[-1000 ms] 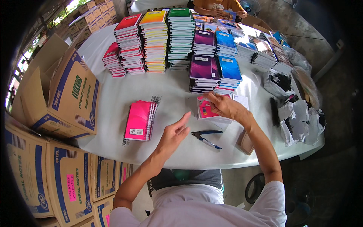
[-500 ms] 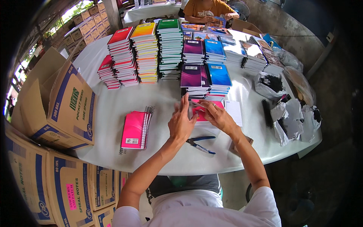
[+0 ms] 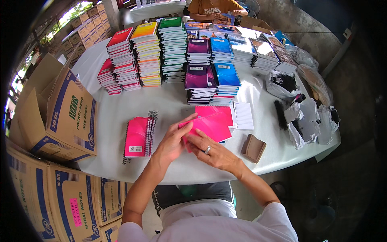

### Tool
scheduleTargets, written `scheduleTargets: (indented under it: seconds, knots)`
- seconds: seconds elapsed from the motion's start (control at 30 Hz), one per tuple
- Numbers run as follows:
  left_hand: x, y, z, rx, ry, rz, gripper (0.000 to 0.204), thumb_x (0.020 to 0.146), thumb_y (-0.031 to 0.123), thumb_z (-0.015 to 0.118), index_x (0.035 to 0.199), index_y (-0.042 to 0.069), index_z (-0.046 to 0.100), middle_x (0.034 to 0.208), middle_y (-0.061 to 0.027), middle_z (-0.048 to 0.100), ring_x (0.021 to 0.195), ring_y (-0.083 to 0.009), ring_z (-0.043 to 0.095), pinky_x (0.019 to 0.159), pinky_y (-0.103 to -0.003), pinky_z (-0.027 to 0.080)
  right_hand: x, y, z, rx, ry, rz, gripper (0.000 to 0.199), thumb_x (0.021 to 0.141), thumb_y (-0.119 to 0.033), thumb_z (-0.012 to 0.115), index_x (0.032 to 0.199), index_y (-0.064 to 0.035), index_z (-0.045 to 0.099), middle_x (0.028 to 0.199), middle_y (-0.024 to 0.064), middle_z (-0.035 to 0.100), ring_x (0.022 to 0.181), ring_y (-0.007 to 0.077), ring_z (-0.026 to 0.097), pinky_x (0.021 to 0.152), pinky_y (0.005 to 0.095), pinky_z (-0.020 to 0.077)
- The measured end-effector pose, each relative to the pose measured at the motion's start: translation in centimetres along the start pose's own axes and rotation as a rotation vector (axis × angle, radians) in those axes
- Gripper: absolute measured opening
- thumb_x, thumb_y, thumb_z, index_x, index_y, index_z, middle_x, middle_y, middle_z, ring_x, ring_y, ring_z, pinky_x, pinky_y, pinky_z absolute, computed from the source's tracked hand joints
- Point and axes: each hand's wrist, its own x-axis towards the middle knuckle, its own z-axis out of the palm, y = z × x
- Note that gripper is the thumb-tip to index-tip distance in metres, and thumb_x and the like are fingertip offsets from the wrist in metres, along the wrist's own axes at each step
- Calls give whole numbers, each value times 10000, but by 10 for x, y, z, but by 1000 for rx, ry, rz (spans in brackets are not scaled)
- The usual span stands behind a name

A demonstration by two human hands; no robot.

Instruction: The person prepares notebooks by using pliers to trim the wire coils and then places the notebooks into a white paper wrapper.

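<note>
My left hand [image 3: 171,141] is closed on the left edge of a pink notebook [image 3: 210,126], which is raised and tilted above the table. My right hand [image 3: 213,153], with a ring on one finger, grips its lower edge; the fingertips are partly hidden. Just beyond lies another pink notebook [image 3: 223,111] beside an open lined page [image 3: 243,116]. Of the pliers, only a bit of blue handle [image 3: 222,142] shows beneath the held notebook. To the left rests a small pile of pink notebooks [image 3: 136,135] with loose black spiral coils [image 3: 151,131] along its right side.
Tall notebook stacks in red [image 3: 119,37], yellow [image 3: 144,30], green [image 3: 170,24], purple [image 3: 196,76] and blue [image 3: 227,76] stand beyond my hands. A brown grooved block [image 3: 254,148] sits right, near bags of black coils [image 3: 285,82]. An open carton [image 3: 72,117] stands left. A person [image 3: 213,9] works opposite.
Both hands have come nearer to me, lifting a pink notebook off the spot where they were working. It now covers most of the pliers. The brown block is now uncovered. The view has shifted slightly.
</note>
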Motion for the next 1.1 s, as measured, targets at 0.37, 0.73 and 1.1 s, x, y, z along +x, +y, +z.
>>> scheduleTargets:
  seconds: [0.37, 0.73, 1.1]
  knots:
    - [-68, -43, -58, 496, -50, 117, 736, 951, 173, 636, 1557, 110, 224, 1417, -104, 544, 1189, -114, 521, 1060, -275, 358, -37, -51, 76, 1073, 425, 928, 303, 948, 60, 548, 1195, -49, 409, 1144, 93, 517, 1095, 164, 512, 969, 278, 392]
    - [-69, -19, 21, 1897, 137, 606, 809, 868, 262, 707, 1511, 32, 274, 1526, -233, 341, 1430, -374, 310, 1112, -454, 328, -56, -57, 96, 1022, 343, 914, 312, 821, 152, 496, 1039, -48, 397, 1076, 130, 525, 1046, 222, 496, 949, 298, 392]
    - [-50, -29, 30, 1893, -38, 79, 551, 921, 245, 627, 1436, 188, 441, 1192, -150, 653, 929, -374, 674, 761, -485, 518, -103, 116, -89, -158, 404, 869, 237, 801, 4, 650, 1027, -37, 590, 925, 145, 591, 871, 322, 624, 741, 432, 507]
